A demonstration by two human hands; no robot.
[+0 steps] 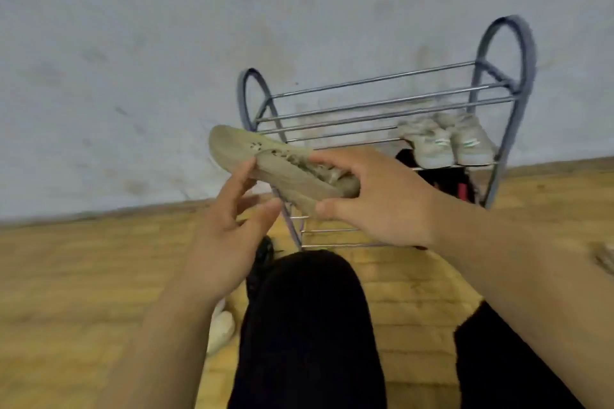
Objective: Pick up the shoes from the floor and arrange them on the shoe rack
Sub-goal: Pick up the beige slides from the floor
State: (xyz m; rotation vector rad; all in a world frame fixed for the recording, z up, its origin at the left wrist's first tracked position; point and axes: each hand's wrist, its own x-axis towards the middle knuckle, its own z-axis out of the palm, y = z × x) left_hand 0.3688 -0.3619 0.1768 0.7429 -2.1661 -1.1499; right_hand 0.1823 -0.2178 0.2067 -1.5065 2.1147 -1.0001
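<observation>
Tan shoe (265,163) is up in the air, in front of the left end of the shoe rack (365,100); toe points left & far, heel to the right. The right hand (375,199) grips the heel end - fingers curled over the top by the laces, thumb under the sole. The left hand (229,229) is wide & loose, fingers mostly straight; index tip touches the shoe's near side, gripping nothing.

Rack stands vs. the wall (133,43), metal bars w/ blue-grey looped ends. A pair of pale sneakers (445,143) sits side by side at the right end of the 2nd shelf; under them a dark thing (445,183) w/ a bit of red - too blurred to ID.

On the wood floor (83,276): a black shoe (262,256) just left of the knee in black trousers (305,325); a cream shoe (221,329) nearer, partly behind the left forearm.
</observation>
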